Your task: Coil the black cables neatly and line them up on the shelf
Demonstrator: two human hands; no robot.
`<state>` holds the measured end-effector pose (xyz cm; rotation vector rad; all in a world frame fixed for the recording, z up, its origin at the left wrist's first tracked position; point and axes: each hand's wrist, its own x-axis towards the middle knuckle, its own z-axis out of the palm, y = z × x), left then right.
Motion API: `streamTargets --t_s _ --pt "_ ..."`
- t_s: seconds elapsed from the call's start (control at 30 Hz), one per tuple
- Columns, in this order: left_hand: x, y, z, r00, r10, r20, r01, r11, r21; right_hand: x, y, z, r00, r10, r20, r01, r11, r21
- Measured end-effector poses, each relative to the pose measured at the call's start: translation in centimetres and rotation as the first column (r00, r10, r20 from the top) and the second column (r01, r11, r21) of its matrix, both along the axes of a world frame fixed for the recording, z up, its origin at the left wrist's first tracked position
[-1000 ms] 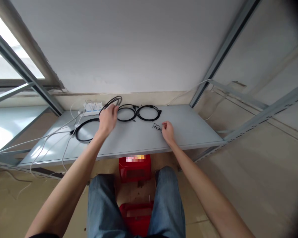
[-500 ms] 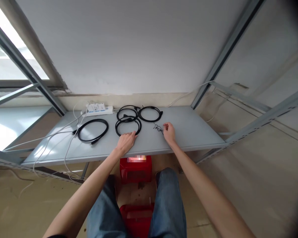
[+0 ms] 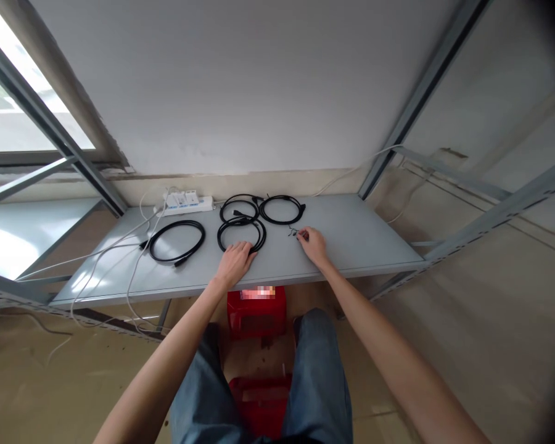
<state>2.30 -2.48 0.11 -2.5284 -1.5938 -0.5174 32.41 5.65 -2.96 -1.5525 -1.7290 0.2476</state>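
left hand [image 3: 235, 263] lies on a black coil [image 3: 264, 234] near the surface [image 3: 356, 240]'s front edge, right hand [image 3: 313, 245] at thin black ties [image 3: 293, 231]; i cannot tell either grip.

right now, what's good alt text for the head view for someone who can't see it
A person's left hand touches a coiled black cable on a grey shelf, while the right hand touches thin black strands. Three more coils lie nearby, and a white power strip sits at the back left.
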Motion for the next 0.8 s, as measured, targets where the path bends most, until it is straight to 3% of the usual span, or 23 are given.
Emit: streamTargets --t_s 0.2,0.43,0.5,0.6,0.67,0.73,0.8 --pt "-0.2 0.1 0.1 1.000 0.002 0.022 -0.001 1.000 -0.013 0.1 0.1 0.0 0.979 0.034 -0.201 -0.040 0.999 -0.026" --pt "-0.3 -0.4 0.2 0.995 -0.054 0.082 0.057 0.998 -0.032 -0.8 -1.7 1.7 0.996 -0.043 -0.076 0.060 0.971 0.230" --pt "-0.2 -0.7 0.4 0.987 -0.118 0.106 0.121 0.992 -0.021 -2.4 -2.9 2.4 0.999 0.043 -0.010 -0.039 0.957 0.286" --pt "-0.2 -1.1 0.8 0.974 -0.192 0.123 0.191 0.981 0.020 -6.3 -4.4 3.1 0.978 0.200 0.066 -0.209 0.953 0.220" --pt "-0.5 -0.8 1.0 0.978 -0.123 0.167 0.113 0.991 0.069 -9.3 -4.7 3.3 0.973 0.221 0.070 -0.230 0.960 0.158" --pt "-1.3 0.0 0.9 0.961 0.064 0.267 -0.097 0.989 0.113 -11.9 -4.2 3.3 0.983 0.166 0.081 -0.173 0.981 0.091" --pt "-2.6 1.5 0.7 0.887 0.284 0.365 -0.337 0.937 0.088 -13.7 -3.1 3.0 0.990 0.089 0.107 -0.089 0.996 -0.004"
